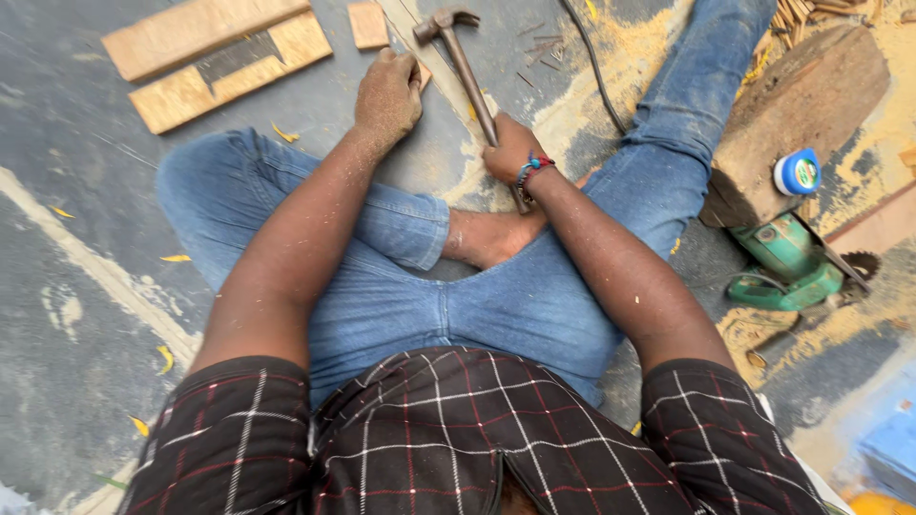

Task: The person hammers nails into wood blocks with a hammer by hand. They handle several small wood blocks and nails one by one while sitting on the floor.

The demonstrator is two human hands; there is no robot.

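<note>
i see the right hand (510,153) clenched around the handle of a claw hammer (465,69), its head raised over the floor. the left hand (388,91) presses closed on a small wood strip (421,72), just beside the hammer head.

Bare floor (67,143) left open; boards (215,57) ahead, green saw (787,262) blocks right.

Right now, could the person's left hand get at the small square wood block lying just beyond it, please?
Probably yes. The left hand rests on a wood strip on the floor, and the small square block lies just past its knuckles with nothing between them. The right hand grips the hammer, clear of that path.
</note>
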